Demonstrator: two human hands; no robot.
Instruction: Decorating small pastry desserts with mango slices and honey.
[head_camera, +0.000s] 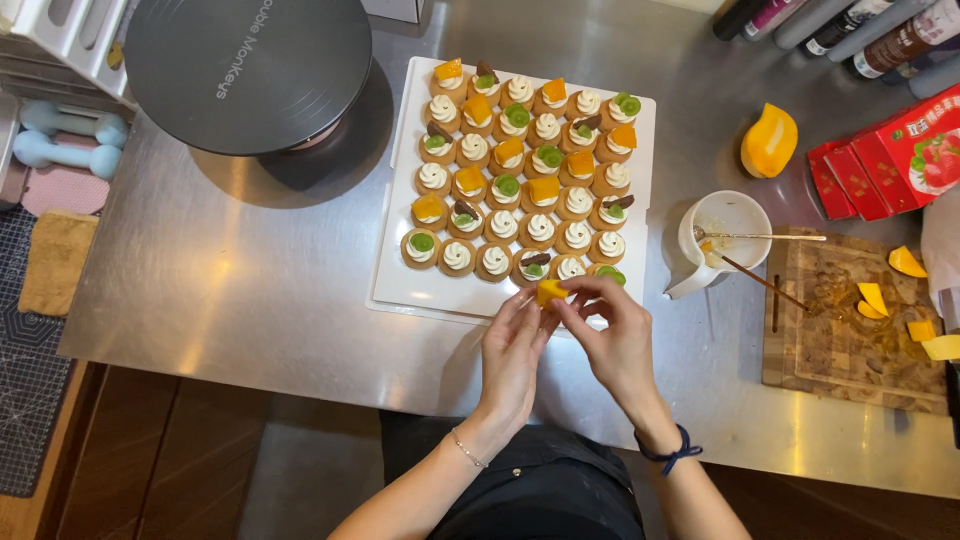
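A white tray (400, 285) on the steel counter holds several small round tarts (504, 225) topped with white cream, some with orange mango cubes, green swirls or brown pieces. Just off the tray's near edge, my left hand (512, 355) and my right hand (612, 335) meet over one orange mango cube (550, 292), fingertips of both hands pinching it. The cube hovers beside the nearest row of tarts.
A black turntable (250, 70) stands at the back left. To the right are a white cup with a spoon (725, 235), a wooden cutting board (850, 340) with mango pieces, half a mango (768, 140), red cartons (900, 150) and bottles (850, 25).
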